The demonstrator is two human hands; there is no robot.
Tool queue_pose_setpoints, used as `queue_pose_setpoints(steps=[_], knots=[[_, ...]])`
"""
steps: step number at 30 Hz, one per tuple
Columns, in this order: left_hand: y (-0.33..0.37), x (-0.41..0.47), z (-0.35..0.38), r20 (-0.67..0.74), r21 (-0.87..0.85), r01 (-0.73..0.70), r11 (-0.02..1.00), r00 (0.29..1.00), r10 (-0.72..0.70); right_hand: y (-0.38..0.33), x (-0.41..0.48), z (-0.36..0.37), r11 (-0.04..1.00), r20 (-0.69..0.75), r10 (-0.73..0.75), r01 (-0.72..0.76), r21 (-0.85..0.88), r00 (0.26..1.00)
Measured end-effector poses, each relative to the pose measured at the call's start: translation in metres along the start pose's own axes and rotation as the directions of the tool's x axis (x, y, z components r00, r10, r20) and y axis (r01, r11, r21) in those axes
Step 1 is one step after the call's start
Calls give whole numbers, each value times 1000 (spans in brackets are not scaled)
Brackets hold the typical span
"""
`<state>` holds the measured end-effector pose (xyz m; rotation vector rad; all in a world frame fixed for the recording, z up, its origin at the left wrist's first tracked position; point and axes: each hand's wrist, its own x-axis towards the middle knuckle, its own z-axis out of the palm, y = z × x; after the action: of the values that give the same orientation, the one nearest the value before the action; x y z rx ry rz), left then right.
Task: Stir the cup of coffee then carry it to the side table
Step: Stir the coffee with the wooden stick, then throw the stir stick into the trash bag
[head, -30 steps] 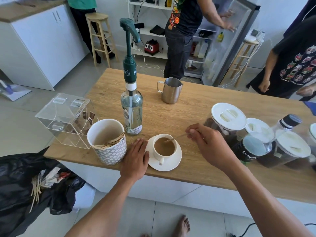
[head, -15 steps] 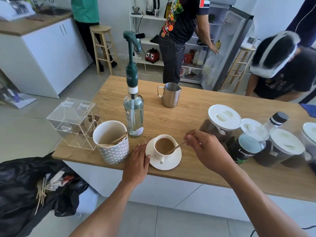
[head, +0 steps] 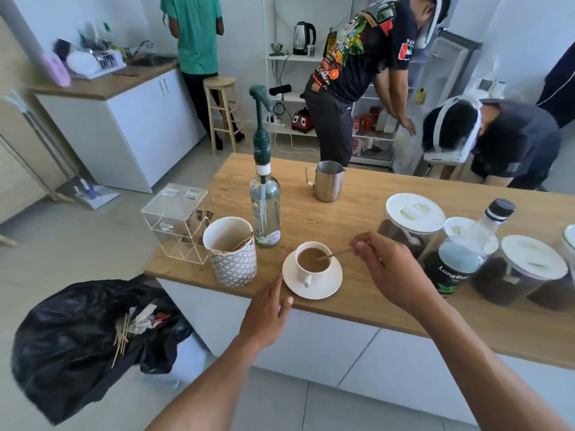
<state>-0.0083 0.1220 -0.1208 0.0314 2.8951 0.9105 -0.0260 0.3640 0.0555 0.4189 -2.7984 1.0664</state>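
1. Right hand (head: 390, 269): pinching thin wooden stir stick (head: 334, 254), tip dipped in white ceramic coffee cup (head: 312, 262) just left of it.
2. Left hand (head: 267, 309): fingers together, resting flat at wooden counter (head: 357, 219) edge, beside white saucer (head: 312, 290) under cup.

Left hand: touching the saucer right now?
Cannot tell. In the head view the left hand lies at the counter edge with its fingertips right at the saucer rim; neither contact nor a gap shows plainly.

A kitchen: sink (head: 151, 59) with dish rack (head: 102, 62), kettle (head: 303, 37), open fridge (head: 435, 101), wooden counter (head: 367, 209).
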Motion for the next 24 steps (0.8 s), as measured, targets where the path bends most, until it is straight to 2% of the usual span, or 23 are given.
queue_pose_setpoints(steps=[3, 10, 18, 24], knots=[[8, -7, -14, 9, 39, 21, 999, 1000, -21, -6, -12, -2, 1000, -24, -18, 18, 24, 1000], [22, -39, -42, -146, 184, 3, 983, 989, 24, -23, -35, 15, 994, -24, -69, 71, 83, 997], [-16, -88, -69, -225, 219, 118, 969, 972, -68, -57, -49, 63, 981, 115, -137, 118, 155, 984], [-39, -122, -102, -325, 175, 205, 963, 935, -140, -94, -45, 98, 971, 194, -211, 182, 157, 958]])
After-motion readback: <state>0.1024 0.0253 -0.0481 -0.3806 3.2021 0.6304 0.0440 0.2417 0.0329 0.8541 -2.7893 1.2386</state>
